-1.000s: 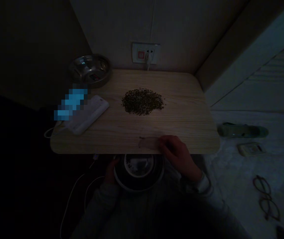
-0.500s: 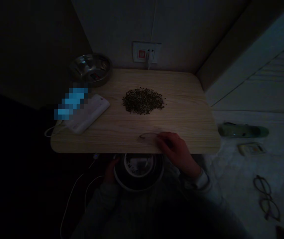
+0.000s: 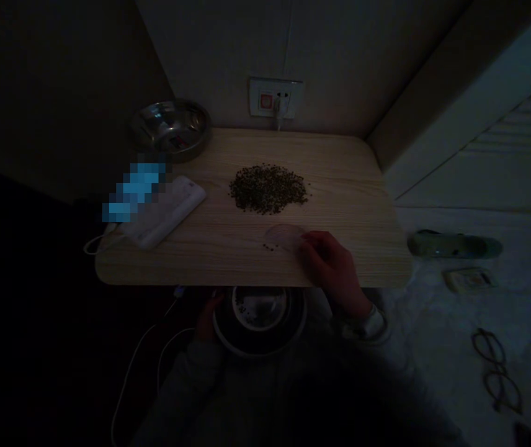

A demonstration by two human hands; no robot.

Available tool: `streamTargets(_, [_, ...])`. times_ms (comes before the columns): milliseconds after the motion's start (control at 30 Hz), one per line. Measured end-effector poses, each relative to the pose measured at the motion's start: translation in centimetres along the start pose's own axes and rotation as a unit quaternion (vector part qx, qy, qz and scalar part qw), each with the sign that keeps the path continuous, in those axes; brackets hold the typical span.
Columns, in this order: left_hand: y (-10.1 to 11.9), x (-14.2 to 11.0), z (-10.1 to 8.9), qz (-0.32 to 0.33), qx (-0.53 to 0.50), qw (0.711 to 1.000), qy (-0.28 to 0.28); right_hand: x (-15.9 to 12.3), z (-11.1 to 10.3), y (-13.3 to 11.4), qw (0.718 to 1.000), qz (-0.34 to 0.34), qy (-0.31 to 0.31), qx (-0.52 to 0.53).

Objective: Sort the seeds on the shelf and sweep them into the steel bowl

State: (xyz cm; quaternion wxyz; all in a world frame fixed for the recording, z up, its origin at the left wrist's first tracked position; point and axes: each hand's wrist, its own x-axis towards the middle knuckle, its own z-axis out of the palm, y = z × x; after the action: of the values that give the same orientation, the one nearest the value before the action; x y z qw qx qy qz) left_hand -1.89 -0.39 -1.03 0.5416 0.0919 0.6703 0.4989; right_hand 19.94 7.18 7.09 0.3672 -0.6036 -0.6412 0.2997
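My right hand (image 3: 328, 264) pinches a thin, see-through rounded piece (image 3: 283, 236) just above the near part of the wooden table (image 3: 349, 205). Several loose dark grains (image 3: 270, 247) lie by its near edge. Beyond it, a flat pile of small dark grains (image 3: 268, 189) is spread over the middle of the tabletop. Below the front edge, my left hand (image 3: 207, 320) grips the left side of a round bowl (image 3: 258, 347) with a pale rim. A few grains show in the bowl's pale centre. Dim light hides most of my left fingers.
A steel basin (image 3: 195, 139) stands at the back left corner. In front of it lie a white box-like device (image 3: 167, 214) and a blurred, lit screen (image 3: 138, 186), with white cables hanging down. Eyeglasses (image 3: 495, 369) and a green elongated object (image 3: 454, 245) rest on white bedding at right.
My right hand has moved slightly away from me, with the clear piece tilted flatter. A few grains now show on the table near its edge. My left hand and the bowl stay put.
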Motion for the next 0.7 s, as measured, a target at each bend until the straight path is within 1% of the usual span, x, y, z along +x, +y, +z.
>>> streamTargets(67, [0.0, 0.0, 0.3, -0.004, 0.002, 1.0, 0.015, -0.1, -0.6, 0.3, 1.0, 0.011, 0.007, 0.002])
streamTargets(200, [0.6, -0.4, 1.3, -0.044, -0.027, 0.998, 0.023, -0.3, -1.2, 0.6, 1.0, 0.011, -0.008, -0.018])
streamTargets(300, [1.4, -0.9, 2.0, -0.079, -0.038, 0.996, 0.013, -0.4, -1.2, 0.7, 0.999, 0.009, -0.018, -0.04])
streamTargets(367, [1.6, -1.0, 2.1, -0.097, -0.039, 0.994, 0.011, -0.5, -1.2, 0.7, 0.999, 0.007, -0.022, -0.047])
streamTargets(433, [1.4, -0.9, 1.7, -0.077, -0.023, 0.996, 0.026, -0.6, -1.2, 0.7, 0.999, 0.007, -0.027, -0.047])
streamTargets(533, [0.6, -0.4, 0.9, -0.025, 0.014, 0.999, 0.047, -0.7, -1.4, 0.5, 0.999, 0.006, -0.038, -0.029])
streamTargets(633, [-0.1, 0.1, 0.4, -0.01, 0.024, 0.998, 0.048, -0.9, -1.4, 0.5, 0.999, 0.012, -0.037, -0.018])
streamTargets(700, [-0.4, 0.3, 0.4, -0.019, 0.016, 0.999, 0.04, -1.1, -1.4, 0.4, 0.999, 0.017, -0.035, -0.027])
